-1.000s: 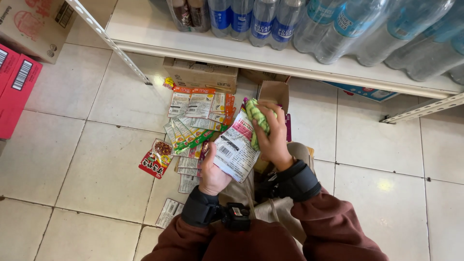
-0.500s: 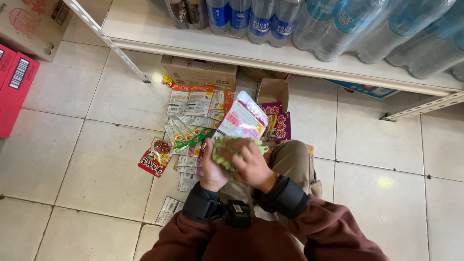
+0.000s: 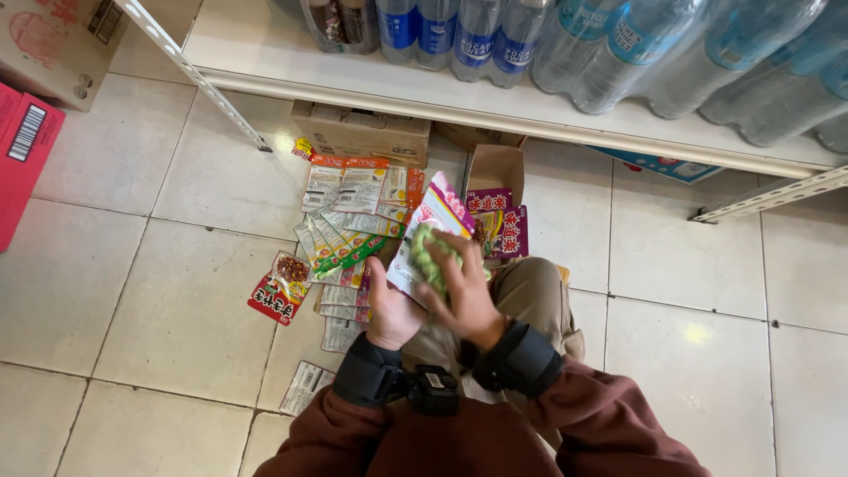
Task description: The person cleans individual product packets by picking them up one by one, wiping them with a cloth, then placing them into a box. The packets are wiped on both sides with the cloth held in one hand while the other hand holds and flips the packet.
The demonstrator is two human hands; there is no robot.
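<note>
**Both hands on a stack of snack packets, low centre of frame**

Nearest, at the bottom edge, two maroon sleeves with dark cuffs (image 3: 521,360) and a small black device (image 3: 433,389) between the wrists. Just above, the left hand (image 3: 389,309) cups a stack of flat packets (image 3: 433,231) from below and behind, fingers wrapped on its left edge. The right hand (image 3: 464,287) lies over the front, fingers closed on a green packet (image 3: 430,256) pressed against the stack. Both hands grasp; neither is free.

The packets look light, thin and glossy, so probably slippery against each other and apt to fan out or slide. They would bend and crinkle rather than break. A pinch across the stack's long edges, thumb in front and fingers behind, seems the surest hold.

Beyond the hands, on the tiled floor (image 3: 177,300), loose sachets (image 3: 349,221) spread at centre: white with orange tops, some green-striped. A red pouch (image 3: 278,290) lies to their left, purple packs (image 3: 499,225) to the right beside an open carton (image 3: 495,166). A brown box (image 3: 362,131) sits farther back. A red case (image 3: 22,155) is at the left edge, a cardboard box (image 3: 49,40) in the upper left. Along the top, a white shelf (image 3: 530,110) carries blue-labelled bottles (image 3: 495,35).
</note>
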